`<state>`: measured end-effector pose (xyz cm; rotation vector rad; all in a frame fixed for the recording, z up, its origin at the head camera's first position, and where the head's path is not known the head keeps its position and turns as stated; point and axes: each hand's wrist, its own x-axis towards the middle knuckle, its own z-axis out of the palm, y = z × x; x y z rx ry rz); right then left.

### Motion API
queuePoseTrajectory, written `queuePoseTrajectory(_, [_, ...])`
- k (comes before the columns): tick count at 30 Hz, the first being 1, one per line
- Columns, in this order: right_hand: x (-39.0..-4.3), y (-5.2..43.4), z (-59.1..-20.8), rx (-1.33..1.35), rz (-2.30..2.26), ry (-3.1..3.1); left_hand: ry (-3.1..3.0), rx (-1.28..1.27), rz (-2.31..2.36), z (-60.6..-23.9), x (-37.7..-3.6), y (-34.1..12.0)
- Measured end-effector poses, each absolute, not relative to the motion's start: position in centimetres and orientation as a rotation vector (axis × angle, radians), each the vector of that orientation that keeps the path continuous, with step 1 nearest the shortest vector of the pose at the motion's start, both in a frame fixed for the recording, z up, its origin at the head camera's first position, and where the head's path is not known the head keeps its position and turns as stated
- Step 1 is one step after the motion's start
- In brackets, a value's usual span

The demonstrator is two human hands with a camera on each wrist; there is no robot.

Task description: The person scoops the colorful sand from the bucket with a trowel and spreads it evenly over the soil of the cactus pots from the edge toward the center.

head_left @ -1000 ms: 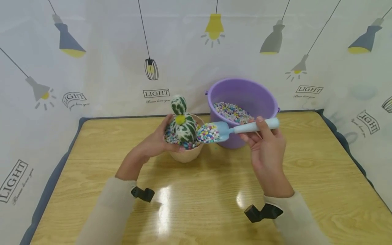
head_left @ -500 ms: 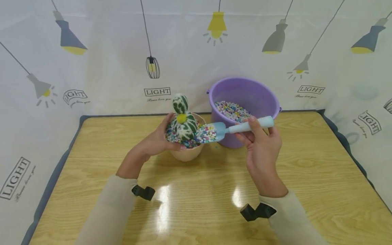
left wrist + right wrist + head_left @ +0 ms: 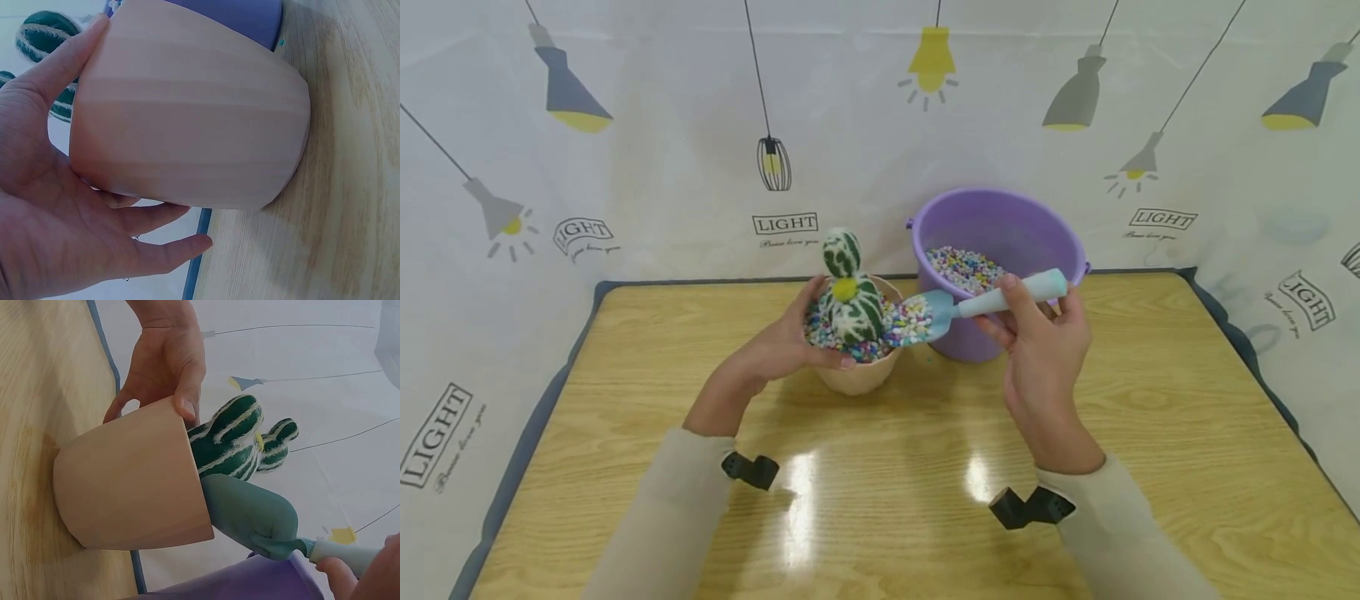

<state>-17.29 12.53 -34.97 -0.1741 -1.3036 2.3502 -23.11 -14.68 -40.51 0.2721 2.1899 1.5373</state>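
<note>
A beige pot (image 3: 859, 379) (image 3: 187, 125) (image 3: 131, 487) stands on the wooden table (image 3: 880, 467). It holds a green and white toy cactus (image 3: 848, 292) (image 3: 234, 440) bedded in coloured pebbles (image 3: 831, 337). My left hand (image 3: 782, 346) (image 3: 56, 206) (image 3: 165, 365) grips the pot's left side, thumb on the rim. My right hand (image 3: 1041, 350) holds the handle of a light blue scoop (image 3: 977, 304) (image 3: 253, 515). The scoop's blade, loaded with pebbles, tilts over the pot's right rim beside the cactus.
A purple bucket (image 3: 1000, 242) (image 3: 244, 584) partly filled with coloured pebbles stands behind the scoop, close to the pot. A lamp-patterned backdrop (image 3: 625, 167) closes off the table's back and sides. A grey mat edge (image 3: 527, 433) borders the table.
My right hand has carried the scoop a little left and raised its handle, so the blade tips down into the pot. The left hand and the pot have stayed put.
</note>
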Motion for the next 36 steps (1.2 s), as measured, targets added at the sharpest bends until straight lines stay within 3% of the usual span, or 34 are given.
queuePoseTrajectory(36, [-17.4,11.1,-33.7,-0.050,2.105,-1.554,2.185,0.297,1.528,-40.6,-23.2,-14.9])
